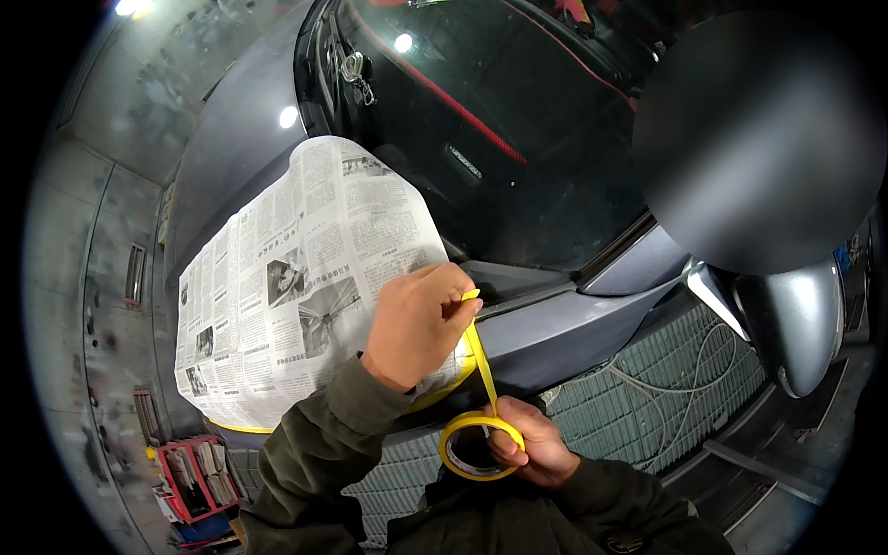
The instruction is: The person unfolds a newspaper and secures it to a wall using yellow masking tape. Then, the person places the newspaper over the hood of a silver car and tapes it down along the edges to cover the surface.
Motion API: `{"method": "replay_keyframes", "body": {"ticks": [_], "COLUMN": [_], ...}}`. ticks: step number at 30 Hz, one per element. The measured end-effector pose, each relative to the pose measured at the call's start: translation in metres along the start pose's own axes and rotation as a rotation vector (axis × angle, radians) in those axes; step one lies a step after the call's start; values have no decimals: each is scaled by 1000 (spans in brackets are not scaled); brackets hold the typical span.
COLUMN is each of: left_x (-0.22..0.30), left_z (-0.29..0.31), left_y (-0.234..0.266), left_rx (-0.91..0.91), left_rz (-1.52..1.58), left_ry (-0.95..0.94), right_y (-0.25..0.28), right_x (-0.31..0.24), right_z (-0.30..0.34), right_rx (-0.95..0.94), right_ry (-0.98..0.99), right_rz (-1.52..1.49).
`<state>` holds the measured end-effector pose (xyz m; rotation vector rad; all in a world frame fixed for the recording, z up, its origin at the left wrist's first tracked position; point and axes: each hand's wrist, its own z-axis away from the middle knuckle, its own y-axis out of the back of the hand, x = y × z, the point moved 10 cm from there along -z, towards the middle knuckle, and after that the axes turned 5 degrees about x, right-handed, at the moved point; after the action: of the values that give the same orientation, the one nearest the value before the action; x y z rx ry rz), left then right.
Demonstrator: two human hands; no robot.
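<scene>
A strip of yellow masking tape [482, 356] is stretched between my two hands. My left hand [418, 322], closed in a pinch, grips its free end beside the newspaper's right edge. Lower down, my right hand [541, 446] holds the yellow tape roll [446, 448] by its ring. A newspaper sheet [250, 287] covers part of the grey car's front panel [245, 139]. Yellow tape [442, 394] runs along the sheet's near edge; my left hand and forearm hide part of that edge.
The windshield [518, 120] lies beyond the newspaper, and the side mirror [800, 324] juts out at right. A blurred dark round shape [758, 139] blocks the upper right. A red rack [196, 476] stands at lower left. A pale hose [647, 388] trails over the floor grating [610, 435].
</scene>
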<state>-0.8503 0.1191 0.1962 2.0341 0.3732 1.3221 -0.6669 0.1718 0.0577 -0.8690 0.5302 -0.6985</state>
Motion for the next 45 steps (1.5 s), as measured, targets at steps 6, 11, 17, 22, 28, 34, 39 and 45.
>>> {"method": "replay_keyframes", "body": {"ticks": [6,11,17,22,28,34,39,45], "left_x": [8,16,11,15,34,43,34,28], "left_z": [-2,-2,2,-1,21,51,58,58], "left_y": [0,1,7,13,10,-4,-9,-10], "left_rx": [65,118,164,198,50,-112,-50,-78], "left_rz": [-90,-161,-200,-237,-199,-243,-258,-226], "left_ry": [-83,-197,-244,-107,-284,-191,-200,-200], "right_y": [-5,-9,-15,-16,-18,-14,-12,-10], "right_x": [3,6,7,3,1,5,5,14], "right_z": [-11,-18,-21,-25,-29,-35,-35,-40], "right_rx": [60,82,130,188,217,226,304,346], "right_ry": [-1,18,75,170,239,250,236,159], "right_rz": [-11,-57,-49,29,0,-16,-62,-140]}}
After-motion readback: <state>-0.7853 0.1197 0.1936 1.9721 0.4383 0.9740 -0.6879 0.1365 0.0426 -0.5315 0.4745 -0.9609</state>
